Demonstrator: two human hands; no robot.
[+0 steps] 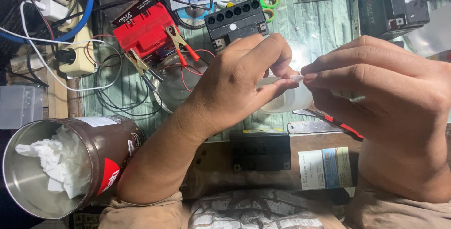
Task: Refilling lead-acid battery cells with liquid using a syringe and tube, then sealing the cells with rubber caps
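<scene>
My left hand [235,85] came in from the lower left of the frame, forearm slanting up toward the middle, wrist bent a little and the back of the hand facing me. Its fingers were curled inward, and thumb and forefinger were pressed together on a small white piece [296,77] at the centre of the frame. My right hand [390,116] filled the right side, knuckles up, fingers folded toward the left, its fingertips meeting the same white piece from the other side, so both hands pinched it between them. Just beneath the fingertips sat a small white plastic bottle [287,98], partly hidden behind my left thumb; I could not tell whether the piece was joined to it.

On the counter [310,27], in the upper left, stood a red battery charger [145,29] with clamps [176,38] and thin wires trailing off it. To its right lay a black battery [237,22] with a row of open round holes along its top. A brown metal tin [56,163] stuffed with white tissue lay tipped at the lower left. A second black battery [260,150] sat at the lower middle, near my left forearm.
</scene>
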